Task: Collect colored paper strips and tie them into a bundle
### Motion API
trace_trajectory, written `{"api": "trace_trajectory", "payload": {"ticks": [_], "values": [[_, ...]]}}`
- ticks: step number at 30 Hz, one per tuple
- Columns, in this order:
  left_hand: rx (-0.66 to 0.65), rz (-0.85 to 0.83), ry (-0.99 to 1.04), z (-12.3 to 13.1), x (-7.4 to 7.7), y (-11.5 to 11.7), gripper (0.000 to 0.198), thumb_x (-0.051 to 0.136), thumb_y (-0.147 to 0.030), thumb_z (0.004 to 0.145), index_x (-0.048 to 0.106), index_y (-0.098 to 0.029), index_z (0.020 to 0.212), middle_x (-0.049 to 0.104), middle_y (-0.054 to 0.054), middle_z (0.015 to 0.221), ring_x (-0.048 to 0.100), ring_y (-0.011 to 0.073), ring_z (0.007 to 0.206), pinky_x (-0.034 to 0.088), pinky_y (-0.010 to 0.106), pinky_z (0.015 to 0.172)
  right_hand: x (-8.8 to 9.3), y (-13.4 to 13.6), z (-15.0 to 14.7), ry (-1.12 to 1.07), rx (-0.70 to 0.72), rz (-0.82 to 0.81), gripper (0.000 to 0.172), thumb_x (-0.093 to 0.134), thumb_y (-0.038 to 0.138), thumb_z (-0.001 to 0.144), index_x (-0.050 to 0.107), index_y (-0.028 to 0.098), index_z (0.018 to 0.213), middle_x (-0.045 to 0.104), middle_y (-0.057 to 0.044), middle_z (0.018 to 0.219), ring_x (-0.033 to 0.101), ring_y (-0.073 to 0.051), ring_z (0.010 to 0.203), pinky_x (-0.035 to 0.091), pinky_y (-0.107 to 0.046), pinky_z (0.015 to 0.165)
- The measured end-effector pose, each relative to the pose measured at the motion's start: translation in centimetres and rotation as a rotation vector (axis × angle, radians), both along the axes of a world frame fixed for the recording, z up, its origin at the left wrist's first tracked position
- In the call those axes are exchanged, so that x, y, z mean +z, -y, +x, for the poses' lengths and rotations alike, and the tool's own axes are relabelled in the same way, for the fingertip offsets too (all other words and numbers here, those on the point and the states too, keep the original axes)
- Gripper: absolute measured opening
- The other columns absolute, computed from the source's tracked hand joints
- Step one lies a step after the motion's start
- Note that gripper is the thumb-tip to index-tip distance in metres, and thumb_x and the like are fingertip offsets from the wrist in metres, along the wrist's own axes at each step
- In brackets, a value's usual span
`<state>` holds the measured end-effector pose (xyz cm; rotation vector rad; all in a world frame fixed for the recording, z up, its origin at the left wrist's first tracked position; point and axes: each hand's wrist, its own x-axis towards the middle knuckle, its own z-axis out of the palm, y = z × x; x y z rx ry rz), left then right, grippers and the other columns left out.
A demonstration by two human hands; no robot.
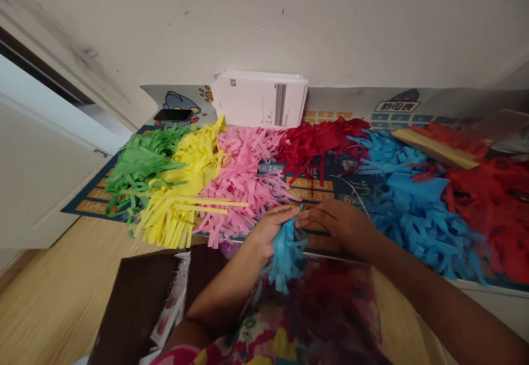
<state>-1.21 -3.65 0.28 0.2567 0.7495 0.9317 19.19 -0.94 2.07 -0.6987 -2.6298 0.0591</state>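
Observation:
A blue fringed paper tassel (285, 255) hangs over the table's front edge, its strips pointing down. My left hand (268, 230) is closed, pinching the gathered top of this tassel between thumb and fingers. From the other side comes my right hand (347, 224), its fingers together and their tips at the tassel's top; the exact grip is partly hidden and slightly blurred. Right of my hands lies a pile of blue fringed paper (425, 227). Pink fringed paper (243, 188) lies just left of them.
Yellow (177, 188), green (144, 158), dark red (322, 141) and bright red fringed paper (496, 205) lie across the printed mat (95, 194). A white box (256, 100) leans against the wall. A black phone (172, 114) lies back left; an open cardboard box (132, 293) stands below.

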Motion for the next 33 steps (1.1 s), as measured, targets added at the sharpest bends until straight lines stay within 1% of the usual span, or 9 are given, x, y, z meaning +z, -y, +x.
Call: {"api": "trace_trajectory", "payload": {"ticks": [4,7,10,13,19,23,26,29,33], "values": [[-0.017,0.072,-0.071,0.3,0.4,0.5,0.033,0.089,-0.030,0.062,0.066,-0.012,0.076,0.066,0.001,0.064,0.063,0.0128,0.056,0.049,0.022,0.056,0.1,0.6,-0.1,-0.244,-0.098,-0.106,0.027,0.044,0.026,0.100,0.070,0.020,0.099,0.072,-0.007,0.086,0.066,-0.019,0.079,0.054,-0.032,0.072],[0.024,0.304,-0.288,0.5,1.5,1.1,0.034,0.086,-0.042,0.067,0.066,-0.015,0.075,0.065,0.000,0.064,0.059,0.0113,0.054,0.047,0.022,0.056,0.7,1.8,-0.2,-0.380,-0.293,-0.196,0.025,0.048,0.031,0.099,0.072,0.024,0.095,0.074,-0.004,0.087,0.069,-0.017,0.079,0.056,-0.030,0.071],[0.064,0.592,-0.589,0.4,2.8,1.5,0.024,0.079,-0.040,0.076,0.073,-0.017,0.077,0.069,0.003,0.069,0.060,0.0137,0.059,0.047,0.025,0.063,1.2,3.1,-0.3,-0.422,-0.423,-0.269,0.025,0.052,0.038,0.097,0.074,0.026,0.092,0.076,-0.003,0.084,0.072,-0.018,0.078,0.057,-0.030,0.069],[0.074,0.852,-0.810,0.0,3.6,1.5,0.011,0.073,-0.030,0.081,0.079,-0.021,0.082,0.074,0.007,0.080,0.065,0.0195,0.076,0.048,0.029,0.076,1.1,3.8,-0.3,-0.430,-0.420,-0.267,0.027,0.051,0.039,0.098,0.074,0.026,0.092,0.077,-0.002,0.084,0.073,-0.018,0.076,0.057,-0.028,0.068],[-0.077,1.162,-1.057,-1.0,3.7,1.1,0.021,0.060,-0.027,0.090,0.079,-0.024,0.098,0.076,0.010,0.096,0.065,0.0234,0.090,0.047,0.033,0.085,1.0,4.0,-0.2,-0.405,-0.388,-0.253,0.027,0.050,0.037,0.098,0.075,0.028,0.093,0.078,-0.001,0.085,0.074,-0.018,0.076,0.058,-0.029,0.066],[-0.222,1.331,-1.252,-1.3,3.9,1.0,0.031,0.048,-0.028,0.097,0.076,-0.023,0.108,0.073,0.012,0.099,0.062,0.0226,0.089,0.046,0.033,0.085,1.1,4.0,-0.2,-0.367,-0.381,-0.231,0.026,0.050,0.033,0.099,0.075,0.027,0.097,0.078,-0.002,0.087,0.074,-0.018,0.079,0.058,-0.028,0.068],[-0.261,1.403,-1.311,-1.1,4.1,1.1,0.032,0.045,-0.026,0.098,0.073,-0.021,0.113,0.072,0.014,0.098,0.061,0.0231,0.089,0.046,0.033,0.085,1.2,4.1,-0.2,-0.338,-0.376,-0.213,0.027,0.049,0.033,0.099,0.075,0.026,0.099,0.078,-0.003,0.091,0.074,-0.018,0.081,0.059,-0.028,0.071],[-0.209,1.397,-1.287,-0.6,4.2,1.2,0.029,0.047,-0.024,0.097,0.074,-0.021,0.106,0.071,0.013,0.093,0.062,0.0227,0.086,0.047,0.033,0.084,1.3,4.3,-0.2,-0.322,-0.378,-0.215,0.028,0.047,0.034,0.100,0.073,0.026,0.102,0.078,-0.003,0.095,0.074,-0.019,0.086,0.059,-0.030,0.075],[-0.097,1.156,-1.127,0.2,4.3,1.4,0.017,0.060,-0.027,0.090,0.076,-0.021,0.089,0.070,0.011,0.083,0.063,0.0225,0.079,0.048,0.033,0.083,1.7,4.4,-0.3,-0.392,-0.383,-0.256,0.025,0.050,0.035,0.099,0.073,0.025,0.099,0.078,-0.003,0.092,0.074,-0.018,0.083,0.059,-0.028,0.071]]}}
